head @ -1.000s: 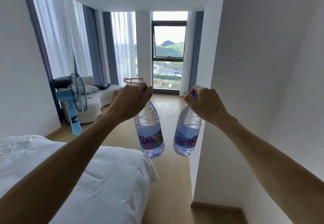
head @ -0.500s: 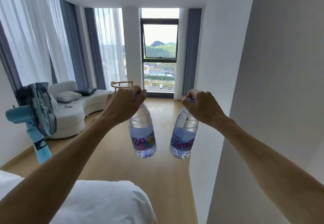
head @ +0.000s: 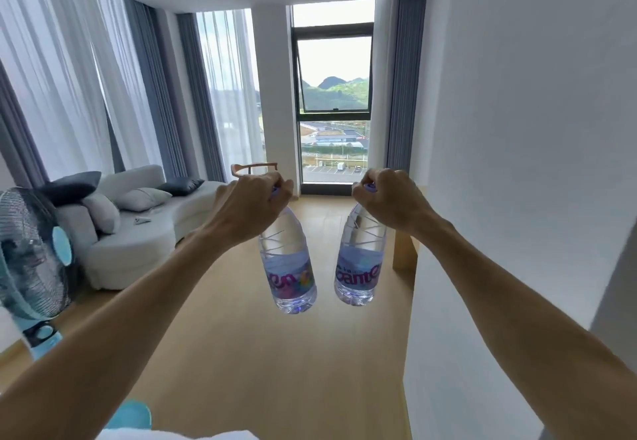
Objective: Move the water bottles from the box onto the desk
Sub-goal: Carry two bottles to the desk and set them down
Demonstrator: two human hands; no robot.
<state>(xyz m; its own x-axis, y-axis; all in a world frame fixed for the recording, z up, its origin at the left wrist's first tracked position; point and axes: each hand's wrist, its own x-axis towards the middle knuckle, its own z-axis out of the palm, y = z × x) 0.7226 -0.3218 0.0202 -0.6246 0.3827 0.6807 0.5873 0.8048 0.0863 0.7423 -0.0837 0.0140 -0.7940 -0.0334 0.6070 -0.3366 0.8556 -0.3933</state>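
Two large clear water bottles with purple labels hang in the air in front of me. My left hand grips the cap end of the left bottle. My right hand grips the cap end of the right bottle. Both bottles dangle upright over the wooden floor, a small gap between them. A light wooden desk corner shows just behind my right wrist, against the white wall. The box is out of sight.
A blue standing fan stands close at my left. A white curved sofa with cushions lies beyond it, and a wooden chair by the window. A white wall runs along my right. The bed edge shows at the bottom.
I have walked forward with both bottles. The bed has slid almost out of view, the fan has come up beside me on the left, and the desk corner has appeared.
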